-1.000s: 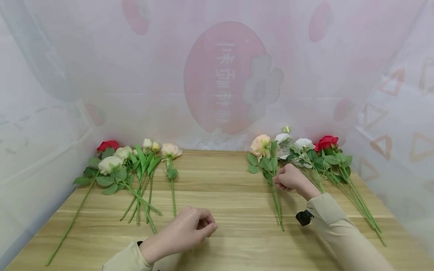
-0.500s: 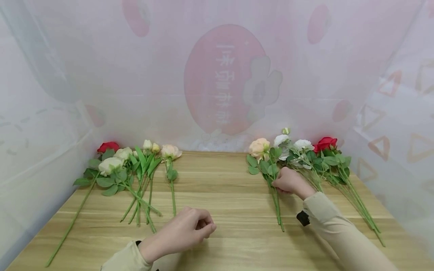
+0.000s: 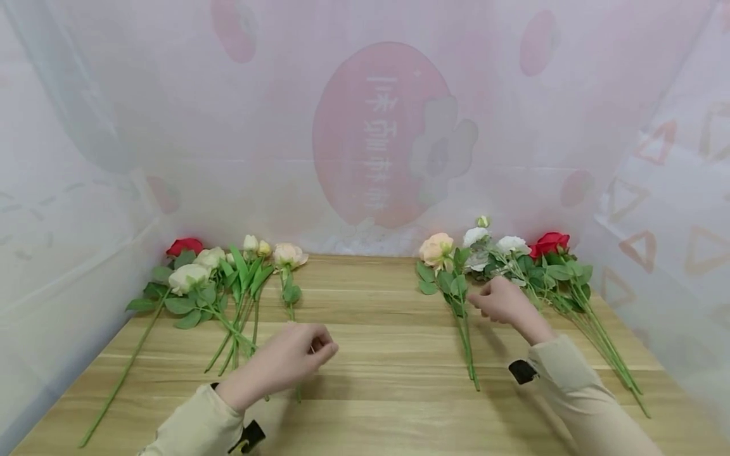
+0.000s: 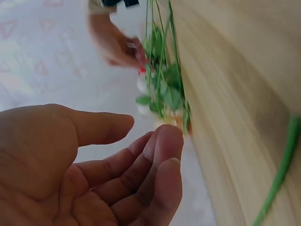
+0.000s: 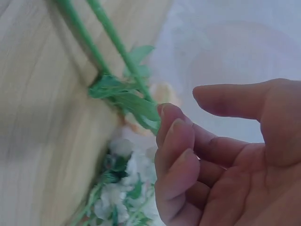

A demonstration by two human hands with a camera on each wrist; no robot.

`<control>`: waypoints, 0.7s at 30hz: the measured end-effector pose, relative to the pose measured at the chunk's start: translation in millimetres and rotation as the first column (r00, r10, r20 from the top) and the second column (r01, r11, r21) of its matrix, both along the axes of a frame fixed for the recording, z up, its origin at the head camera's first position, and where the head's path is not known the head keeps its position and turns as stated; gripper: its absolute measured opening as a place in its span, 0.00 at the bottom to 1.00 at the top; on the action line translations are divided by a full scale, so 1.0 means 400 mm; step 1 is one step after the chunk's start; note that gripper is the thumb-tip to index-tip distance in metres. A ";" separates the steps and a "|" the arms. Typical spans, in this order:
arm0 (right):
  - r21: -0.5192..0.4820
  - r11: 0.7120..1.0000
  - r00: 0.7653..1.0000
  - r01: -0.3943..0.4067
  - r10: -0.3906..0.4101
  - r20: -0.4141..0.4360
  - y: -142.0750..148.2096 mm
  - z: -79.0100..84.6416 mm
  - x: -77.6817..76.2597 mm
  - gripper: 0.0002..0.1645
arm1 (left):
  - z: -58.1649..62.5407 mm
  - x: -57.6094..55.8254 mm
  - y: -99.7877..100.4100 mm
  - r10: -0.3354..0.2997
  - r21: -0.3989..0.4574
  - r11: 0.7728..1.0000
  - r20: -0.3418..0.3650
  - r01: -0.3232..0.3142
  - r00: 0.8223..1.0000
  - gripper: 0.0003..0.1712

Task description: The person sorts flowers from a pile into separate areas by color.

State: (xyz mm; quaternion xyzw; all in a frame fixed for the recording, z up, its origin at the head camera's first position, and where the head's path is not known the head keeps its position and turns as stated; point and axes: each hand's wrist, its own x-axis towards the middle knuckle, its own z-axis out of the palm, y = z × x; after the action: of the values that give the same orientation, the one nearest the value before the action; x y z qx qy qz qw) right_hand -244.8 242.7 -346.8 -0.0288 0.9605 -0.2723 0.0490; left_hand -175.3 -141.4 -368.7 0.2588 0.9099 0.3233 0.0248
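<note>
Stems lie near the loosely curled, unoccupied hands; white flowers crowd beyond the right.

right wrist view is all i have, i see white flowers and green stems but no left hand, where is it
Observer: In the head view, the left hand is over the left half of the wooden table.
Operator: ok and is it gripping anything
Observer: No, the left wrist view shows its thumb apart from its loosely curled fingers, with nothing between them.
</note>
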 end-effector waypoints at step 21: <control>-0.172 0.972 0.985 -0.160 0.148 -0.085 -0.098 0.011 0.104 0.23 | -0.101 -0.128 -0.116 0.281 -0.135 0.945 -0.128 -0.298 0.951 0.09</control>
State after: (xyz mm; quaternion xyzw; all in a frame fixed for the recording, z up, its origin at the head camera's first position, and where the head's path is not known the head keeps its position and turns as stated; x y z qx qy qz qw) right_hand -203.0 203.6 -342.3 -0.1172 0.9283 -0.3514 0.0328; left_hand -226.6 -187.6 -409.1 0.1366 0.9601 0.2384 -0.0518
